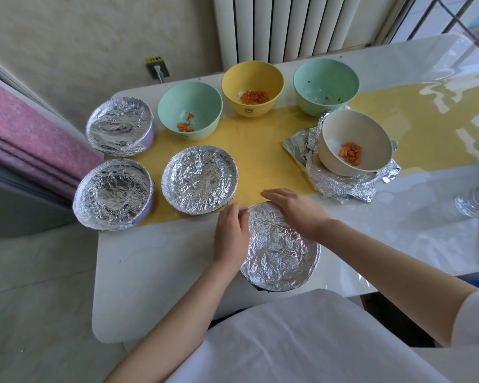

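Silver foil (280, 250) tears easily: your left hand (231, 233) pinches its rim, your right hand (296, 211) presses flat beside; excess pull rips it.

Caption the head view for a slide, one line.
Left hand pinches, right hand presses the rim of the foil-wrapped bowl; three covered bowls sit beyond.

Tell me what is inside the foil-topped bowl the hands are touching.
Only crumpled foil shows across its top, with a dark rim peeking out at the near edge. Its contents are hidden.
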A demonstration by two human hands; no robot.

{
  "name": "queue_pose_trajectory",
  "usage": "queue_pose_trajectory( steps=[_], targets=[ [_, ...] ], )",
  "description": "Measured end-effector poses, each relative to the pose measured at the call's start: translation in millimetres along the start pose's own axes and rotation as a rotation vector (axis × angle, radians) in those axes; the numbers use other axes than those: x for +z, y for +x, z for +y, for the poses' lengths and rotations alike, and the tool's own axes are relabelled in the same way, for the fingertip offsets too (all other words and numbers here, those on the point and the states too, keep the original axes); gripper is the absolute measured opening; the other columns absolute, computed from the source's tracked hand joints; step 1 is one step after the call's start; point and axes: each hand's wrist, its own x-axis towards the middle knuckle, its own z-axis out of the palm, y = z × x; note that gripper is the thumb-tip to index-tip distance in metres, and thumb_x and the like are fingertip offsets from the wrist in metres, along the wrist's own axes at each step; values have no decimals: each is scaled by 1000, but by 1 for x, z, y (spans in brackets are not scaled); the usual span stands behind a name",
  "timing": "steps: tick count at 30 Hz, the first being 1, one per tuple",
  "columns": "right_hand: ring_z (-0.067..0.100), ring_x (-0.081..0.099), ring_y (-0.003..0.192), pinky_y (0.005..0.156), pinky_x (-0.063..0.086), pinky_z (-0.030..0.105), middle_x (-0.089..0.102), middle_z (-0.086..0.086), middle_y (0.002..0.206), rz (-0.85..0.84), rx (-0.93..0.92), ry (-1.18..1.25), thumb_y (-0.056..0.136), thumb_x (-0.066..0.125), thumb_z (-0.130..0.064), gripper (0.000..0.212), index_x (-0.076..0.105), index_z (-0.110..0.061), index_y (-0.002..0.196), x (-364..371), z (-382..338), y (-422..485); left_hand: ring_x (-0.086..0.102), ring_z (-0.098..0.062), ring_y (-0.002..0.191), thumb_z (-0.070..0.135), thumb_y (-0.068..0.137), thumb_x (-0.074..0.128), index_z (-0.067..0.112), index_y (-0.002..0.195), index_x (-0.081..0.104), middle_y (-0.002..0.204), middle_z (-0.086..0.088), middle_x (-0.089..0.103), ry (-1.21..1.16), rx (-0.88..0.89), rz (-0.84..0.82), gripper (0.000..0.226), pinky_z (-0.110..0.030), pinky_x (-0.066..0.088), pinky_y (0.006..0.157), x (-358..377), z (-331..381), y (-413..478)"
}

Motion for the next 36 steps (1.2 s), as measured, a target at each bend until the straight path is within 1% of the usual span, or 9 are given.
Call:
queue_pose_trajectory(
  steps=[2,5,9,14,17,22,27,30,36],
  targets=[
    [24,56,114,89,44,32,57,5,130,-49,-10,-23,100,42,-16,35,50,-14,134,0,-4,5,55,-19,86,7,92,54,4,96,62,93,-6,60,27,-5,37,9,-16,36,72,-2,-2,-1],
    [26,60,104,82,44,33,62,5,121,-130,0,-65,99,42,-11,33,53,-15,130,2,-9,13,55,-14,79,7,91,56,5,94,64,90,-6,64,43,-32,32,9,-13,35,68,-2,-2,1],
    [25,62,93,75,46,33,66,5,111,-163,1,-127,95,43,-2,33,58,-13,123,2,-8,18,56,-17,82,8,91,57,5,94,65,91,-7,65,82,-45,24,10,-16,37,69,-1,-2,4],
    [23,52,73,61,34,28,65,7,96,-169,1,-183,92,41,3,28,58,-9,111,0,-10,14,56,-21,85,7,91,55,3,94,64,92,-9,64,107,-25,45,10,-23,39,71,2,3,3],
    [25,56,77,64,40,34,64,8,97,-192,8,-232,85,40,8,34,56,-8,111,-3,-14,15,56,-15,80,8,91,58,5,94,66,90,-6,65,64,-30,33,10,-18,40,69,-1,1,3],
    [29,61,88,72,50,39,63,10,103,-241,66,-279,89,38,5,33,55,-9,113,-2,-19,16,57,1,72,7,84,66,8,100,65,82,2,64,-169,-144,-14,15,-12,47,69,-15,-2,-2],
    [21,50,118,90,43,29,55,4,128,-225,-87,-214,95,35,2,47,41,-14,139,-1,-28,20,61,-14,72,10,81,69,12,80,67,78,-3,67,-98,-186,89,3,-27,49,71,-12,-9,-13],
    [23,56,109,81,48,34,58,4,123,-299,-184,-247,96,36,1,49,39,-17,141,2,-37,25,61,-14,74,10,82,68,11,82,67,79,-3,66,-79,-204,79,1,-27,49,72,-12,-6,-14],
    [27,61,91,75,50,37,65,5,107,-341,-200,-381,95,38,-3,35,53,-16,124,5,-38,34,57,-14,72,9,84,65,8,84,67,82,-4,65,16,-196,49,2,-22,43,68,-12,-1,-10]
  ],
)
